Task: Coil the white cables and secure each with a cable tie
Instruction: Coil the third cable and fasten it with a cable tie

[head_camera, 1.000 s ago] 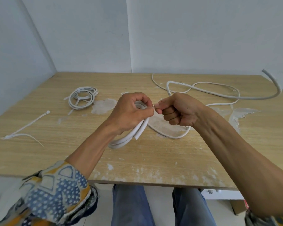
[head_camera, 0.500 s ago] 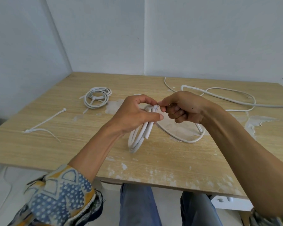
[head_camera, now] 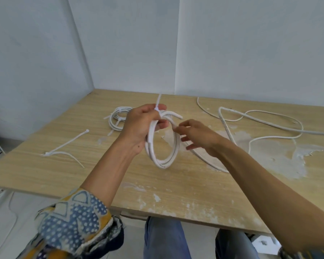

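The left hand (head_camera: 142, 126) is raised over the middle of the wooden table (head_camera: 45, 165), its fingers curled round the top of a coil of white cable (head_camera: 164, 163); the coil hangs below the fist as an upright ring of a few turns, its lowest part close over the tabletop, though whether it touches the wood is unclear; a white cable tie (head_camera: 158, 101) sits at the top of the coil by the left thumb and fingers, its thin tail pointing up and away; the right hand (head_camera: 198, 136) is just right of the coil, fingers loosely spread and holding nothing, its thumb and first finger reaching towards the ring's right side, but motion blur hides whether they touch it; farther back and to the left lies a second coil (head_camera: 118, 118), flat on the table and already bound with ties; two spare ties (head_camera: 67, 143) lie near the left edge, well apart from the hands, one straight and one curved; on the right half, loose cable (head_camera: 260, 118) runs in wide loops from the far side towards the right edge, and one stretch passes under the right forearm; pale patches (head_camera: 269, 152) mark the wood on the right and along the near edge; a patterned sleeve (head_camera: 73, 214) covers the left upper arm at the bottom left.
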